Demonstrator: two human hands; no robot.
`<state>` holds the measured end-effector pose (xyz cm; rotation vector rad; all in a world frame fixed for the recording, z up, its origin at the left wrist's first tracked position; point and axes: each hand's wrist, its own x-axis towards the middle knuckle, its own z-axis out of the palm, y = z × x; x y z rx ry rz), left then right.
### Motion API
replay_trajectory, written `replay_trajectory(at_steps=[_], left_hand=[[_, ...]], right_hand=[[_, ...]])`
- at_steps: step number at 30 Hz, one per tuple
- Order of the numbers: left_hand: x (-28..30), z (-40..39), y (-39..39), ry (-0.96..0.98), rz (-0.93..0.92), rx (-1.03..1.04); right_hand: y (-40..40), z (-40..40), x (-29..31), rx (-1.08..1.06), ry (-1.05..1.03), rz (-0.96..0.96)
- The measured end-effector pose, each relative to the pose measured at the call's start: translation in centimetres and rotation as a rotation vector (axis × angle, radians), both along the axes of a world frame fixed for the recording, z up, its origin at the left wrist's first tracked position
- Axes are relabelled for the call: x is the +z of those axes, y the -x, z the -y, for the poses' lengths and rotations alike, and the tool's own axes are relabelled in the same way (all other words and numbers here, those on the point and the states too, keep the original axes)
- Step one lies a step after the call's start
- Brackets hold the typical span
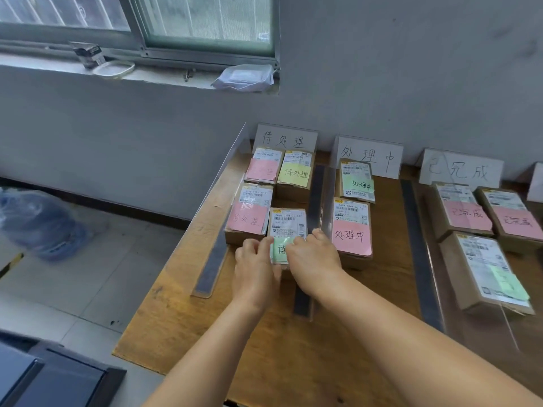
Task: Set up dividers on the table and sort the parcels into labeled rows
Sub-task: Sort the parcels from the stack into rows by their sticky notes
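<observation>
**Mia:** What are the hands doing?

**Ben:** Both hold one small brown parcel (287, 227) with a white label and a green note (281, 248). The left hand (255, 268) has its fingers curled round the parcel's left side. The right hand (313, 257) is curled over its right side and covers part of the green note.

**Mia:** Where is the parcel?

**Ben:** On the wooden table (282, 353), at the near end of the left row. Just beside it on the left is a parcel with a pink note (249, 217). Behind those two sit another pink-note parcel (263, 167) and a yellow-note parcel (295, 173).

**Mia:** What is at the back of that row?

**Ben:** A white sign (285, 138) with hand-drawn writing, standing by the wall.

**Mia:** And the next row?

**Ben:** A clear divider with a dark strip (315, 198) stands between them. The middle row has a parcel with a pink note (352, 230) and, behind it, one with a green note (357, 182). Its own sign (368, 156) stands at the back.

**Mia:** Is there more to the right?

**Ben:** Yes. Past another dark strip (420, 259) is a third sign (461, 169), and three parcels: two with pink notes (467, 212) (515, 218) and a nearer one with a green note (489, 271).

**Mia:** Anything off the table?

**Ben:** A big blue water bottle (41, 223) lies on the floor to the left, under the window (205, 22).
</observation>
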<state>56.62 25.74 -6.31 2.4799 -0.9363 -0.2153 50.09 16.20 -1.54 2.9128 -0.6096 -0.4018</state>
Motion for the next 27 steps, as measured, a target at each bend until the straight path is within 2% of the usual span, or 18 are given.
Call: replay_trajectory(at_steps=[2,3,8,12,21,27], left_hand=[[-0.1,-0.1,-0.5,-0.145,0.214,-0.156],[-0.2,0.1,-0.9,-0.198,0.263,-0.2],[-0.2,2.0,-3.4,-0.329,0.334,-0.289],[0.0,3.4,-5.0,-0.347,0.311,-0.322],[0.1,4.4,-6.0,-0.216,0.212,-0.338],[2.2,4.4,-5.9,-0.191,0.172,-0.309]], right_hand=[[-0.7,0.2,-0.2,-0.007,0.023,-0.012],[-1.1,0.3,-0.3,-0.011,0.029,-0.013],[-2.9,1.2,-0.7,-0.057,0.044,0.01],[-4.3,2.1,-1.0,-0.107,0.023,0.018],[-5.2,3.1,-1.2,-0.205,-0.076,0.064],[-2.6,3.0,0.7,-0.172,-0.078,0.293]])
